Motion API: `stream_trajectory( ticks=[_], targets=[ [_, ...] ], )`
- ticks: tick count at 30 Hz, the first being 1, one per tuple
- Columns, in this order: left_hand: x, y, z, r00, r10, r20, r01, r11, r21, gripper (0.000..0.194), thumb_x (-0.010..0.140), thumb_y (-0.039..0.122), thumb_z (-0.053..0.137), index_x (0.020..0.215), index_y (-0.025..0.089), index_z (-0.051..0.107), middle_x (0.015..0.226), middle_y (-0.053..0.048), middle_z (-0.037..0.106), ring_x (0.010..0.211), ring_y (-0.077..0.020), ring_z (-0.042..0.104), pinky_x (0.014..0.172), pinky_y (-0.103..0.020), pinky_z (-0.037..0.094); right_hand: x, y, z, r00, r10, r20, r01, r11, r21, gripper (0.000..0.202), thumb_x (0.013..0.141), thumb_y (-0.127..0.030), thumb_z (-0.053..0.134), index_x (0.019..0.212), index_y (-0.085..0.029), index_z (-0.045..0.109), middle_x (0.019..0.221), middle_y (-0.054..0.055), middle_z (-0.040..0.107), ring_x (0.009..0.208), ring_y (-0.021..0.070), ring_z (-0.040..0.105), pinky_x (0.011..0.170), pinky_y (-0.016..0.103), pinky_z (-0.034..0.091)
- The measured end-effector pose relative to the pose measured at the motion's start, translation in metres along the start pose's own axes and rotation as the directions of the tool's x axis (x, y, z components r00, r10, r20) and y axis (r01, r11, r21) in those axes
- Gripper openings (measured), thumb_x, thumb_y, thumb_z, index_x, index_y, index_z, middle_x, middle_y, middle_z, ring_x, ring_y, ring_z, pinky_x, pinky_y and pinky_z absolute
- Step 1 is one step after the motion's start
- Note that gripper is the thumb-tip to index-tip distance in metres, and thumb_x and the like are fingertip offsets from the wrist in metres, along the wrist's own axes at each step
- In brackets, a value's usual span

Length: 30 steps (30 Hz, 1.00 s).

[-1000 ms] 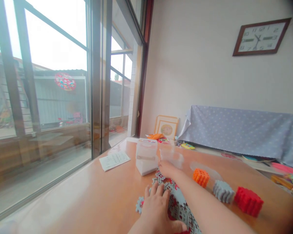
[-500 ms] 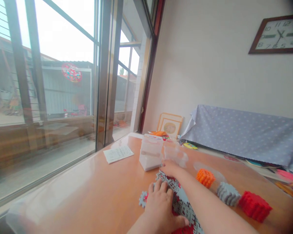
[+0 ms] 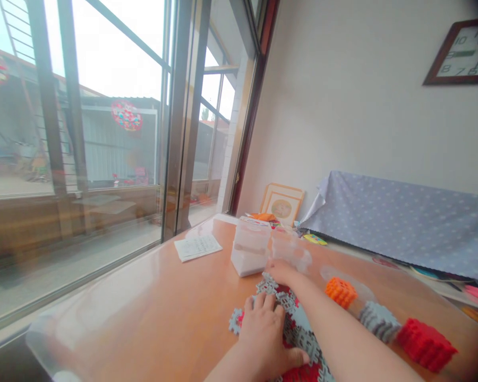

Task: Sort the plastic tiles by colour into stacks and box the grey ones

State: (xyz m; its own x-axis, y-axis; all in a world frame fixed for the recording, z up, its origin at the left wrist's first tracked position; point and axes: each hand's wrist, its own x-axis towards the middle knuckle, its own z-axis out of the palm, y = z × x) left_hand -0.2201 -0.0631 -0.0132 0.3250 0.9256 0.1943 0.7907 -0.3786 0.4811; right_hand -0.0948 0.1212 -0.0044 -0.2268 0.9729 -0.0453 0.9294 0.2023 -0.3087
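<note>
My view has swung slightly, but my spread left hand [image 3: 261, 334] stays on the flat, notched grey and red pieces [image 3: 311, 347] on the glossy table [image 3: 159, 313]; my right hand [image 3: 282, 272] curls at their far end, near the cloudy plastic box [image 3: 250, 249], its grip unclear.

Bright window daylight, slightly hazy

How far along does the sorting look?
Seemingly done: the orange plastic stack, grey plastic stack and red plastic stack, each one colour. In hand: the left hand lies spread on the mixed pile of grey and red plastic pieces; the right hand is at its far end, grip unclear. Probably left: that unstacked pile.
</note>
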Motion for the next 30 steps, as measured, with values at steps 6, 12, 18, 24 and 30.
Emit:
stream_trajectory(
  ticks=[6, 12, 18, 24, 30],
  targets=[
    [0.003, -0.002, 0.005, 0.998, -0.013, -0.068, 0.012, 1.000, -0.018, 0.080, 0.056, 0.082, 0.070, 0.112, 0.025, 0.067, 0.128, -0.014, 0.059, 0.121, -0.0407, 0.050, 0.105, -0.056, 0.036, -0.001, 0.008, -0.002, 0.994, -0.002, 0.112, -0.013, 0.992, 0.129, 0.037, 0.097, -0.038, 0.065, 0.127, -0.017, 0.062, 0.129, 0.008, 0.063, 0.109, 0.0261, 0.065, 0.091, 0.044, 0.057],
    [0.007, -0.003, 0.007, 0.986, -0.108, -0.125, 0.097, 0.992, -0.086, 0.102, 0.054, 0.076, 0.075, 0.139, 0.023, 0.053, 0.149, -0.016, 0.048, 0.136, -0.0424, 0.042, 0.112, -0.055, 0.034, -0.017, 0.006, -0.010, 0.982, -0.066, 0.179, 0.028, 0.978, 0.207, 0.037, 0.097, -0.038, 0.065, 0.127, -0.017, 0.061, 0.129, 0.009, 0.063, 0.107, 0.0246, 0.066, 0.089, 0.044, 0.058],
    [0.007, -0.004, 0.007, 0.985, -0.139, -0.106, 0.128, 0.986, -0.106, 0.131, 0.056, 0.069, 0.075, 0.163, 0.026, 0.014, 0.170, -0.011, 0.017, 0.154, -0.0430, 0.015, 0.121, -0.062, 0.019, -0.039, 0.018, -0.034, 0.992, -0.048, 0.113, 0.016, 0.964, 0.264, 0.024, 0.098, -0.036, 0.062, 0.100, -0.014, 0.070, 0.099, 0.004, 0.072, 0.089, 0.0177, 0.068, 0.082, 0.031, 0.057],
    [0.006, -0.006, 0.007, 0.996, -0.063, -0.057, 0.059, 0.995, -0.076, 0.112, 0.061, 0.078, 0.067, 0.159, 0.035, 0.032, 0.169, -0.009, 0.022, 0.154, -0.0461, 0.013, 0.118, -0.072, 0.012, -0.023, 0.049, -0.055, 0.987, 0.162, -0.008, -0.158, 0.970, 0.185, 0.036, 0.098, -0.038, 0.063, 0.129, -0.018, 0.060, 0.130, 0.009, 0.062, 0.110, 0.0247, 0.065, 0.092, 0.045, 0.057],
    [0.005, -0.005, 0.006, 0.999, -0.033, -0.015, 0.032, 0.998, -0.056, 0.114, 0.058, 0.082, 0.068, 0.158, 0.038, 0.033, 0.167, -0.011, 0.027, 0.153, -0.0472, 0.016, 0.117, -0.074, 0.008, -0.018, 0.061, -0.028, 0.975, 0.218, -0.045, -0.214, 0.973, 0.085, 0.036, 0.098, -0.037, 0.063, 0.129, -0.019, 0.060, 0.130, 0.010, 0.062, 0.109, 0.0236, 0.065, 0.092, 0.045, 0.057]
  ],
)
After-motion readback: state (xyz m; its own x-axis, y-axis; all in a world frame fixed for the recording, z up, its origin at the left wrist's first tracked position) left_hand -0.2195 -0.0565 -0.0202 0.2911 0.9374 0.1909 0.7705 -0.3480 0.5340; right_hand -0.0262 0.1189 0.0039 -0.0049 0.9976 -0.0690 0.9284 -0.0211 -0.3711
